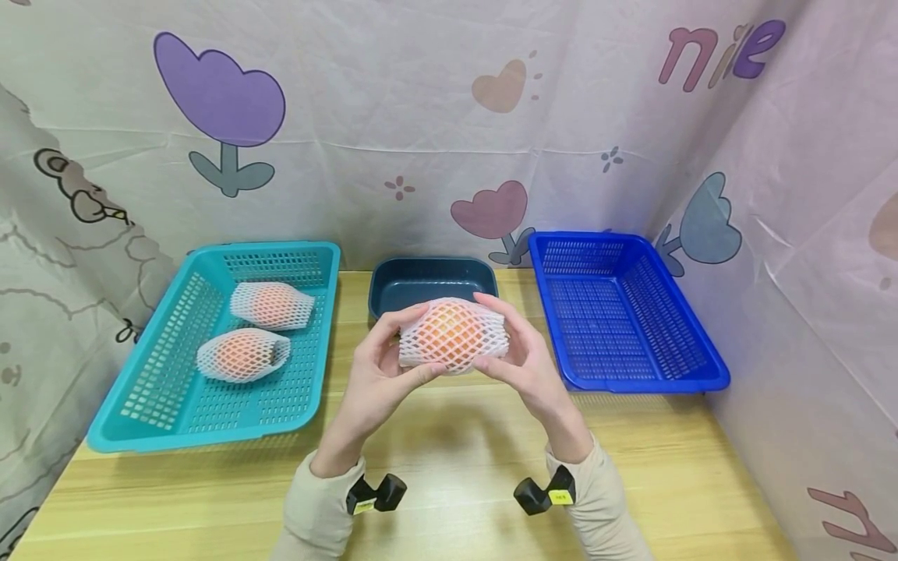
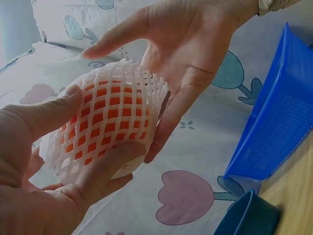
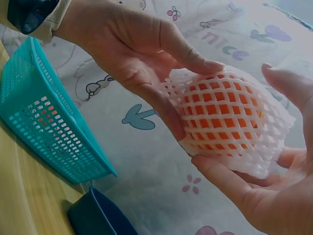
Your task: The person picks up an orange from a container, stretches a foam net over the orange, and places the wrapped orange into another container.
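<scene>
Both hands hold an orange-red round fruit in a white foam net (image 1: 452, 335) in front of the chest, over the wooden table. My left hand (image 1: 382, 358) grips its left end, with fingers at the top and thumb along the lower edge. On the other end is my right hand (image 1: 522, 354), its thumb at the bottom edge and a fingertip near the top. The right wrist view shows one right-hand finger standing a little off the net. Two similar netted fruits, one farther back (image 1: 272, 305) and one nearer (image 1: 242, 355), lie in the teal basket (image 1: 319, 389) at the left.
A dark teal tub (image 1: 431, 269) stands behind the hands, partly covered by them. To the right is a blue basket (image 1: 596, 312) with slotted walls. Patterned cloth (image 1: 393, 101) hangs at the back and both sides of the wooden table (image 1: 449, 483).
</scene>
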The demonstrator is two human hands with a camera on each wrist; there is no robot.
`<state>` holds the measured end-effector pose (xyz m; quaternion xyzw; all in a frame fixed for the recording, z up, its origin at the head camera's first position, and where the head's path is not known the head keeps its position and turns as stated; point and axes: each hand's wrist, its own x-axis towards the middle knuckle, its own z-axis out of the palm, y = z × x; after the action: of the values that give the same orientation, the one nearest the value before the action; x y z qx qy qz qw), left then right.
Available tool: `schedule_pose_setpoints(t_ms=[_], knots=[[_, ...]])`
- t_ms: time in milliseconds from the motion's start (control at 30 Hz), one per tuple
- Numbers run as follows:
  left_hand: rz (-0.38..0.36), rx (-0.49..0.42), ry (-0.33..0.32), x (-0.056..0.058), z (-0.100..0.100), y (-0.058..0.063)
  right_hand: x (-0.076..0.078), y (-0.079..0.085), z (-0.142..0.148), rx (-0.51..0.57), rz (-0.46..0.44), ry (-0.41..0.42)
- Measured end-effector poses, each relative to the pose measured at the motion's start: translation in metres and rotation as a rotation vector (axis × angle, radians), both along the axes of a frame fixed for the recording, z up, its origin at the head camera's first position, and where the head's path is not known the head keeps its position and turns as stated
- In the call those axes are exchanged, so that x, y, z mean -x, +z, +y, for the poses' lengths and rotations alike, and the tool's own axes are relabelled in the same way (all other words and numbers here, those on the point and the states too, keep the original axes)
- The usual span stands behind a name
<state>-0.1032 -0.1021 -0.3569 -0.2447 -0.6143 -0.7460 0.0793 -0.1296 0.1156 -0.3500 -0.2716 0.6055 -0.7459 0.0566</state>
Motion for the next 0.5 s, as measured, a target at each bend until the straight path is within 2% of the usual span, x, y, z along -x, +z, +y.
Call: schedule_pose_setpoints(t_ms=[200, 333, 500], knots=[[0.002, -0.032, -0.025, -0.0011, 0.0008, 0.0015, -0.001, 0.0019, -0.0024, -0.036, 0.0, -0.058], [-0.017, -0.062, -0.061, -0.0009, 0.0009, 0.002, -0.0009, 0.001, -0.0026, -0.022, 0.011, -0.062], [-0.024, -0.046, -0.085, -0.0009, 0.0001, 0.0025, -0.0003, -0.0002, -0.0021, 0.008, 0.025, -0.055]])
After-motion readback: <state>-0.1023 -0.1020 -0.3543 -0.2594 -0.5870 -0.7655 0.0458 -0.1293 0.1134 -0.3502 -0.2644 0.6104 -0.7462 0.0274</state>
